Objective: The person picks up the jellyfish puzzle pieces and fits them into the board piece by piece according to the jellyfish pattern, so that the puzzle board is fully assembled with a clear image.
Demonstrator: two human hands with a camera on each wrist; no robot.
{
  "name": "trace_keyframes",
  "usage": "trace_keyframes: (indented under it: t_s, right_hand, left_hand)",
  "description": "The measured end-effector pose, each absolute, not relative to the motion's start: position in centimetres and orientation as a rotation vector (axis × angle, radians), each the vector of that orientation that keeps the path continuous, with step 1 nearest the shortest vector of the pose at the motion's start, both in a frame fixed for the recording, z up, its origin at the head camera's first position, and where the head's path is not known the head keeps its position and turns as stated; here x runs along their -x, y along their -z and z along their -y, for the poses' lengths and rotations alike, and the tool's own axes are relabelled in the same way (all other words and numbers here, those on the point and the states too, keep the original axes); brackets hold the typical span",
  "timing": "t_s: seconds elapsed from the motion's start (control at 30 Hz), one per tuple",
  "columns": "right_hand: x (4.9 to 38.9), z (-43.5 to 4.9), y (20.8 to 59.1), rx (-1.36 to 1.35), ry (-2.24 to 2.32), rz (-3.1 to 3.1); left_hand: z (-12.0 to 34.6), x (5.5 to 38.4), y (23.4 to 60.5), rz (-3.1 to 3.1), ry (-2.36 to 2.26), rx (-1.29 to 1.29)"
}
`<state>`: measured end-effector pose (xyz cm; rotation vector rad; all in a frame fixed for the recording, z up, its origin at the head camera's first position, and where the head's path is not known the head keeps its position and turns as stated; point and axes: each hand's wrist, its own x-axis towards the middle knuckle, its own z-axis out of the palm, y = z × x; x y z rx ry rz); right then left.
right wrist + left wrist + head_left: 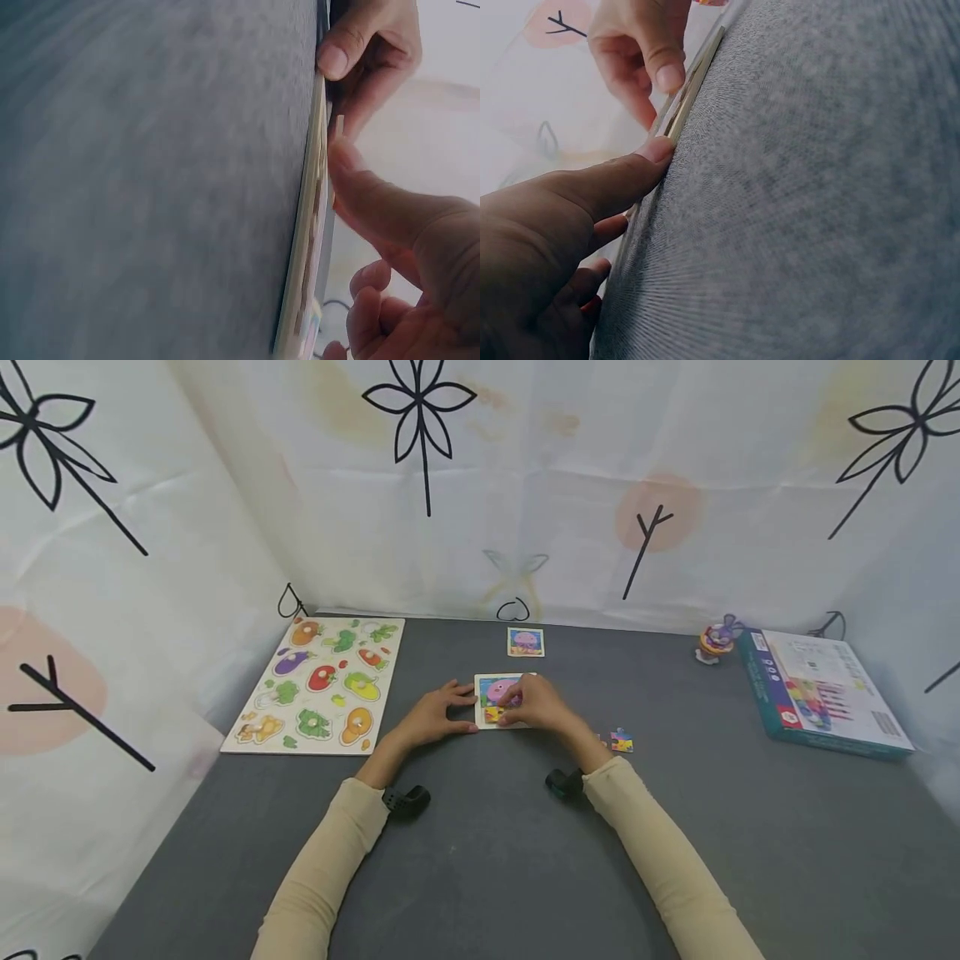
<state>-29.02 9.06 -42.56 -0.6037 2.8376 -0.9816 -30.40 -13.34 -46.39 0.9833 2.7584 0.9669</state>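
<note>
A small jigsaw puzzle board (478, 692) with a pale rim and a pink cartoon picture lies flat between the two hands. My left hand (433, 714) touches its left side, fingers extended and the thumb at the near corner. Over the lower part of the board, my right hand (543, 703) pinches a puzzle piece (340, 124) between thumb and finger. In the right wrist view this piece is edge-on, tilted up from the board. Part of the picture is hidden under the right hand. Loose puzzle pieces (622, 741) lie beside the right forearm, partly covered by it.
A small picture card (526, 642) lies behind the board. On the left is a large vegetable puzzle board (337, 693). A puzzle box (825, 693) and a small figurine (717, 639) stand at the right back. Patterned white cloth (555, 543) surrounds the grey table (480, 877).
</note>
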Motion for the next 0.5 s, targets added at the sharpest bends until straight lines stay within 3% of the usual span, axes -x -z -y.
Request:
trace_keyframes:
  t_s: [0.5]
  right_hand:
    - [29.48, -8.31, 42.92, 0.67, 0.967, -2.811]
  left_hand:
    - [13.33, 30.35, 46.16, -2.757, -0.966, -0.981]
